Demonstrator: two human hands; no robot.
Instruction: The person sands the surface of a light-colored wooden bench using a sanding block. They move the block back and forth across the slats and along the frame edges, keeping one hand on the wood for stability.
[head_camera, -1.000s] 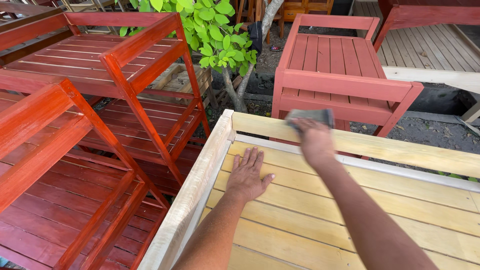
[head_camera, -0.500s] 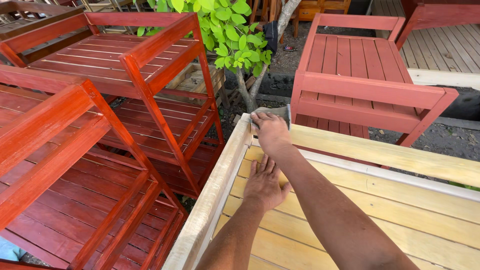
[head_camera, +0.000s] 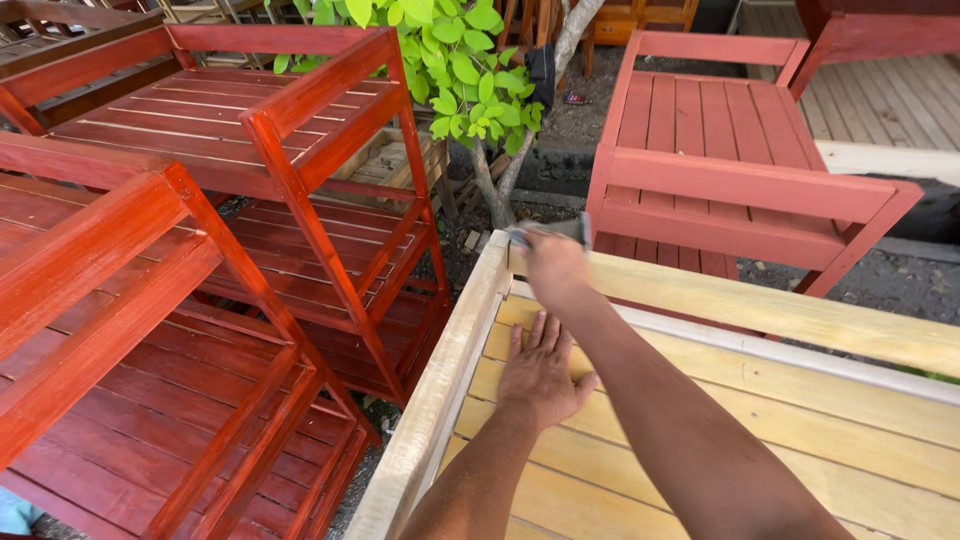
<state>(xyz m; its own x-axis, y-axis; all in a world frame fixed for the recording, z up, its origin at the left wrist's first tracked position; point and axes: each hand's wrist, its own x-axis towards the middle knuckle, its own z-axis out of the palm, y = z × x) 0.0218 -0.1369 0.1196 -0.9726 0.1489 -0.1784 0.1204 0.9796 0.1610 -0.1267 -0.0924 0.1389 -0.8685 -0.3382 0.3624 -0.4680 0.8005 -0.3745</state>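
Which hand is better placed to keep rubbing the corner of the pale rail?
Right, likely. The right hand already holds the grey pad on the rail corner, while the left hand lies flat on the slats, bracing.

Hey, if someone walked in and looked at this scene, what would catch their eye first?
Probably the red wooden racks filling the left side, bright against the pale unpainted frame at lower right. On that frame the left hand lies flat on the slats, while the right hand presses a grey sanding pad at its far corner. A leafy green shrub stands behind.
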